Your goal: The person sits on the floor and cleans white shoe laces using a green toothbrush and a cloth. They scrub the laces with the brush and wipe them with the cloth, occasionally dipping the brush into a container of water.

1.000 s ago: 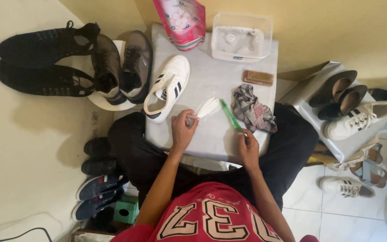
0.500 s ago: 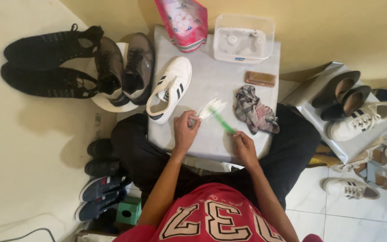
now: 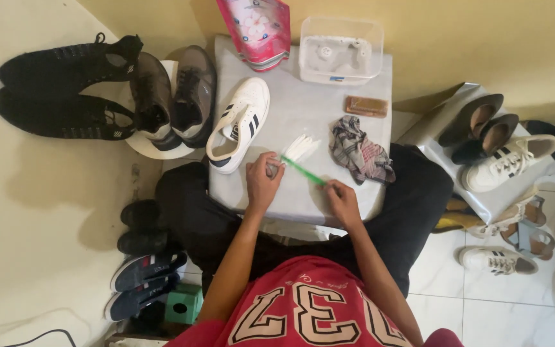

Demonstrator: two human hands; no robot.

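A: Looking down on the small grey table (image 3: 303, 119) across the person's lap. The right hand (image 3: 343, 200) has its fingers pinched shut round the low end of a green toothbrush (image 3: 303, 171), which slants up and to the left.

B: And the left hand (image 3: 263, 180) meets it at the head end, fingers curled in close around the bristle tip. Whether they press the bristles or only steady them, the view is too small to tell.

A: Something white and fanned, the white packaging (image 3: 300, 148) perhaps, lies on the table just beyond the brush head.

B: The white sneaker (image 3: 239, 124) with black stripes sits just left of the hands, toe toward the person, untouched. The checked rag (image 3: 361, 151) is bunched to the right.

A: At the back edge, a clear tub (image 3: 342, 50) of cloudy water, a pink pouch (image 3: 256, 29), a brown bar (image 3: 366, 106).

B: So by my reading, this is brush preparation; the shoe hasn't been taken up.

A: Agreed. A next move would want one hand freed for the sneaker, and the bristles wetted at that tub, a fair reach forward.
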